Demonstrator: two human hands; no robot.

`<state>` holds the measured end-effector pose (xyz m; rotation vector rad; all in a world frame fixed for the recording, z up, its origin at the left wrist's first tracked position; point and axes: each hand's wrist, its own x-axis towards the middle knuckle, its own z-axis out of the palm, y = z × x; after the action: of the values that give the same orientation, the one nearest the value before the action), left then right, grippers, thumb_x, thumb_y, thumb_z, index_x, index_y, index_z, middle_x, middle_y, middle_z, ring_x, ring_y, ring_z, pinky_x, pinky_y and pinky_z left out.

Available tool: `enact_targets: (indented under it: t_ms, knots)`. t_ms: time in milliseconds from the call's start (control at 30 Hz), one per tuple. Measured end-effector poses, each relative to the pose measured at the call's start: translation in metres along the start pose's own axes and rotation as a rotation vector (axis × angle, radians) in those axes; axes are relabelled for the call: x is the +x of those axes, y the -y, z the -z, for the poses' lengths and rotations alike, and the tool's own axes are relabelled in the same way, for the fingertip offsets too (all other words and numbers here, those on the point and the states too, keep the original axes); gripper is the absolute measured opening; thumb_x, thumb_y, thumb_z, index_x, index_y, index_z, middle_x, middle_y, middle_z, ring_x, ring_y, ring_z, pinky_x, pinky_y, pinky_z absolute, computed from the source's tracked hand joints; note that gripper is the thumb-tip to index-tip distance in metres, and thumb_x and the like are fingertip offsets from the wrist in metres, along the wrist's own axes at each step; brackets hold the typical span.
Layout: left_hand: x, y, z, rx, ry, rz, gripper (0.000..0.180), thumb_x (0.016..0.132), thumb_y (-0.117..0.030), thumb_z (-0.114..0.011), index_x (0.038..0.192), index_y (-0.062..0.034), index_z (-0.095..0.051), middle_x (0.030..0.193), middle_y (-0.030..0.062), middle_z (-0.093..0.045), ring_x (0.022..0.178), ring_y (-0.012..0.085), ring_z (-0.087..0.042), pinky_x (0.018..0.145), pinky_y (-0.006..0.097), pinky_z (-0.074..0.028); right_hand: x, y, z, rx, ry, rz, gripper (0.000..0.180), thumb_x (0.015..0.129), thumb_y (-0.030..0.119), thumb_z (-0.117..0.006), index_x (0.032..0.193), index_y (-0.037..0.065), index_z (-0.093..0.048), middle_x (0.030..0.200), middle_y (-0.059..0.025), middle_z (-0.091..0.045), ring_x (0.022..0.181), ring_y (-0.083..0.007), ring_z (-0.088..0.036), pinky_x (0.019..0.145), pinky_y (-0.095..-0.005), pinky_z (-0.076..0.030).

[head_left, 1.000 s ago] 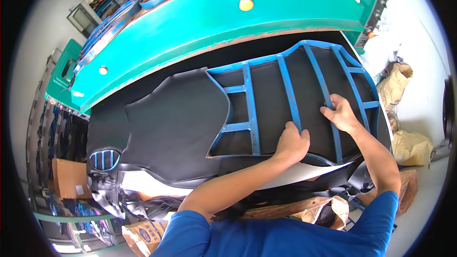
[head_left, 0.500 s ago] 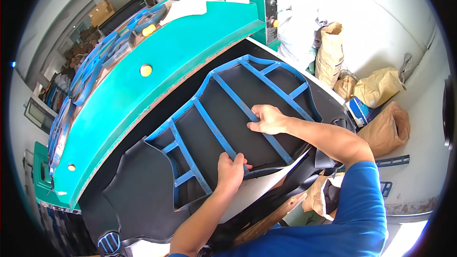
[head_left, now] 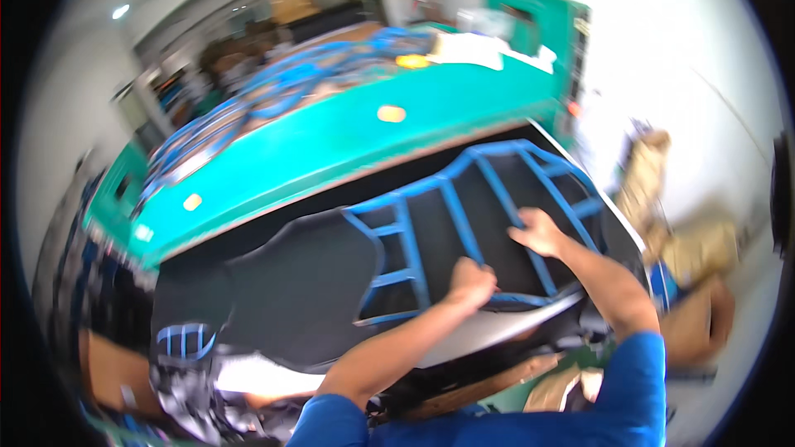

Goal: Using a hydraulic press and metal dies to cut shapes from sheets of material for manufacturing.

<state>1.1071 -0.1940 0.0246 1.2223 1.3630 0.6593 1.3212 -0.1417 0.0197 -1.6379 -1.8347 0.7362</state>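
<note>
A large blue cutting die (head_left: 460, 219), a curved frame with cross bars, lies on black sheet material (head_left: 298, 281). My left hand (head_left: 472, 283) is closed around one of its middle bars close to the near edge. Further right, my right hand (head_left: 538, 232) is closed on the adjacent bar, about midway along it. Motion blur softens both hands, and the fingertips under the bars are hidden. A small blue barred die (head_left: 186, 341) rests at the sheet's near left corner.
A green press beam (head_left: 331, 141) with orange buttons spans the far side, with several blue dies (head_left: 281, 83) piled on top. Paper sacks (head_left: 700, 252) stand along the right wall. A brown board (head_left: 116, 372) is at the lower left.
My view has swung left, so the scene appears shifted right and lower, now blurred. Both hands stay on the same bars; I see no clear shift of the die on the sheet.
</note>
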Motion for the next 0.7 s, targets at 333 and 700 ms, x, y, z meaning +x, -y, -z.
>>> enact_targets:
  t_ms: [333, 700]
  knots:
    - [-0.084, 0.024, 0.044, 0.145, -0.147, -0.368, 0.028, 0.097, -0.017, -0.057, 0.100, 0.0071, -0.044, 0.072, 0.0177, -0.064, 0.062, 0.0264, -0.068, 0.058, 0.039, -0.053, -0.076, 0.126, 0.000, 0.225, -0.156, 0.029, 0.015, 0.083, 0.003, -0.067, 0.080, 0.005, -0.052, 0.063, 0.0048, -0.050, 0.056, -0.0030, -0.044, 0.048, -0.0240, -0.034]
    - [-0.095, -0.095, 0.273, 0.131, -0.665, -0.746, 0.011, 0.094, -0.010, -0.058, 0.098, -0.0012, -0.053, 0.070, 0.0089, -0.061, 0.055, 0.0191, -0.063, 0.052, 0.036, -0.050, -0.043, 0.355, -0.057, -0.153, -0.359, 0.255, 0.059, 0.088, 0.010, -0.069, 0.138, -0.003, -0.040, 0.077, -0.0069, -0.062, 0.063, -0.0139, -0.057, 0.057, -0.0305, -0.046]
